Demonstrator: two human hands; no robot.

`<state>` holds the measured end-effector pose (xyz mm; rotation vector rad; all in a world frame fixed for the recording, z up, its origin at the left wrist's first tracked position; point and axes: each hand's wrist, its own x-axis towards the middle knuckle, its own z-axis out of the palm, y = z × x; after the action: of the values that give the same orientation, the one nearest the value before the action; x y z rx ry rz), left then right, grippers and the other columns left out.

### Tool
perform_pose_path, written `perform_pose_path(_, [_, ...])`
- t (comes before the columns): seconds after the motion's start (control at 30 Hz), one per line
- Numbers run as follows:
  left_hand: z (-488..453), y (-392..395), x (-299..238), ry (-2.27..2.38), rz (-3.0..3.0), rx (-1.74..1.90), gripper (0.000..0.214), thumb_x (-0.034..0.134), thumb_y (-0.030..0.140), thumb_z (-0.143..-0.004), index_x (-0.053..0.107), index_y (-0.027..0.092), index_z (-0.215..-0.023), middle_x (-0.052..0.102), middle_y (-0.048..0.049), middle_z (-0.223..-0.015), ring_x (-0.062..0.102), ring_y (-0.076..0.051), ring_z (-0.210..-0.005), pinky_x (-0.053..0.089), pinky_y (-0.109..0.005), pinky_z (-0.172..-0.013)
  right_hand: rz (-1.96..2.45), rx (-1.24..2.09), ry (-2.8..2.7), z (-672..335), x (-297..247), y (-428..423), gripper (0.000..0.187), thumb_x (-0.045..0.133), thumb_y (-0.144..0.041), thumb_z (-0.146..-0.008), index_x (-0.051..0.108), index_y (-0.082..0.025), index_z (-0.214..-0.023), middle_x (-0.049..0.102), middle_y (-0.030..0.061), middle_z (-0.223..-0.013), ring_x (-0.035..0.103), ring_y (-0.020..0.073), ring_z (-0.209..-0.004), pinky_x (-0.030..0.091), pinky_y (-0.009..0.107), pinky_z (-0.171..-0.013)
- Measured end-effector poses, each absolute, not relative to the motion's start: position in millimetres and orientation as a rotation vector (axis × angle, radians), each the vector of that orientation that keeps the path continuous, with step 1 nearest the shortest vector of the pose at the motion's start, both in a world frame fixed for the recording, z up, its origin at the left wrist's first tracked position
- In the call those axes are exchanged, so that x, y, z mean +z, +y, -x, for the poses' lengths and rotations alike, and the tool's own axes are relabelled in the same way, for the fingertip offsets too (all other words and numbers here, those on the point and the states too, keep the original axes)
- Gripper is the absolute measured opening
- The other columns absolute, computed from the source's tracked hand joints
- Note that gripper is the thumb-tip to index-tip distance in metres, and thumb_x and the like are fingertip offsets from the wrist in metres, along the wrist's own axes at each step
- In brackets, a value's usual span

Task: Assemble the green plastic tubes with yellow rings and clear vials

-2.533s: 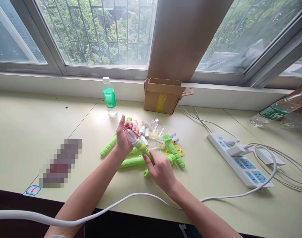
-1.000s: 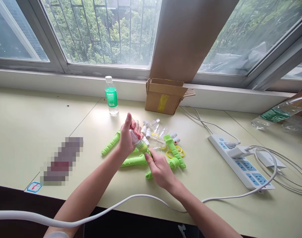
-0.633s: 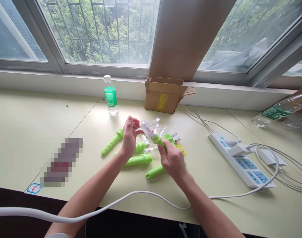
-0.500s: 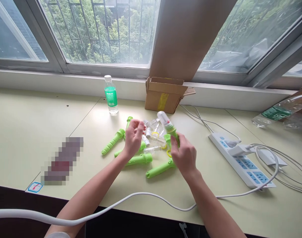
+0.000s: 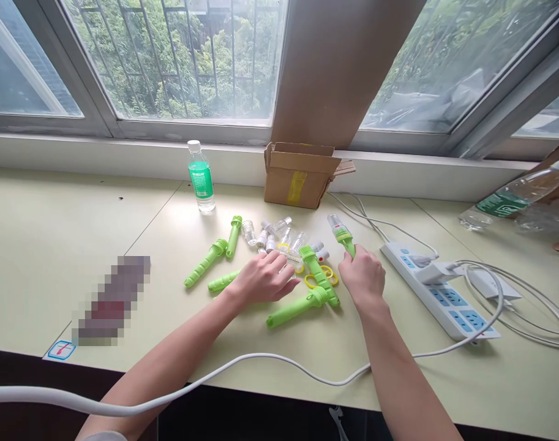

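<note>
My right hand (image 5: pixel 364 277) is closed round the green handle of an assembled toy torch (image 5: pixel 341 233) with a clear dome on top, held low to the right of the parts pile. My left hand (image 5: pixel 264 278) lies palm down on the pile, its fingers over a green handle and clear parts; what it grips, if anything, is hidden. Loose green handles (image 5: pixel 206 263) (image 5: pixel 299 307) lie around it. Clear domes (image 5: pixel 286 235) and yellow rings (image 5: pixel 324 277) sit in the middle of the pale table (image 5: pixel 77 226).
A green-labelled water bottle (image 5: pixel 200 179) and an open cardboard box (image 5: pixel 298 176) stand by the window sill. A white power strip (image 5: pixel 438 293) with cables lies at the right. A white cable (image 5: pixel 206 381) runs along the near edge. Another bottle (image 5: pixel 518 195) lies at far right.
My right hand carried the assembled torch from the centre to the right and lowered it. My left hand let go of the dome and came down onto the parts pile.
</note>
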<state>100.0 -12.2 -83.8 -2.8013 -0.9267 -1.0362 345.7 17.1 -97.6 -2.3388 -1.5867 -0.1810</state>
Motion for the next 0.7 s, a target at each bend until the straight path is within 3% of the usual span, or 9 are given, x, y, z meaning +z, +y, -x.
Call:
perform_pose_path(0.13, [-107, -25, -83, -0.783, 2.735, -0.922, 0.030, 0.050, 0.042, -0.091, 0.055, 0.018, -0.073, 0.057, -0.0064, -0.070, 0.055, -0.018, -0.066, 0.031, -0.028, -0.055, 2.414, -0.096, -1.609, -350, -100, 18, 0.029, 0.046, -0.024, -0.088, 0.065, -0.008, -0.104, 0.067, 0.0199, -0.093, 0.064, 0.0304, -0.086, 0.042, 0.036, -0.068])
perform_pose_path(0.23, [-116, -35, -84, -0.672, 2.704, -0.720, 0.037, 0.043, 0.046, -0.094, 0.055, 0.017, -0.073, 0.058, -0.0071, -0.069, 0.056, -0.019, -0.064, 0.032, -0.029, -0.052, 2.437, -0.070, -1.619, -352, -102, 18, 0.027, 0.047, -0.022, -0.087, 0.066, -0.008, -0.101, 0.067, 0.0199, -0.092, 0.064, 0.0308, -0.086, 0.042, 0.036, -0.068])
perform_pose_path(0.47, [-127, -46, -91, -0.707, 2.747, -0.518, 0.027, 0.056, 0.043, -0.088, 0.054, 0.016, -0.081, 0.059, -0.0061, -0.069, 0.059, -0.021, -0.063, 0.032, -0.031, -0.046, 2.484, -0.083, -1.594, -358, -105, 19, 0.029, 0.051, -0.021, -0.085, 0.065, -0.011, -0.108, 0.067, 0.0195, -0.094, 0.064, 0.0309, -0.088, 0.043, 0.035, -0.068])
perform_pose_path(0.7, [-128, -46, -95, -0.796, 2.814, -0.452, 0.018, 0.055, 0.034, -0.089, 0.054, 0.017, -0.082, 0.061, -0.0062, -0.064, 0.059, -0.022, -0.060, 0.033, -0.031, -0.046, 2.502, -0.092, -1.517, -371, -108, 22, 0.035, 0.053, -0.021, -0.083, 0.064, -0.011, -0.114, 0.066, 0.0204, -0.096, 0.063, 0.0317, -0.092, 0.044, 0.035, -0.071])
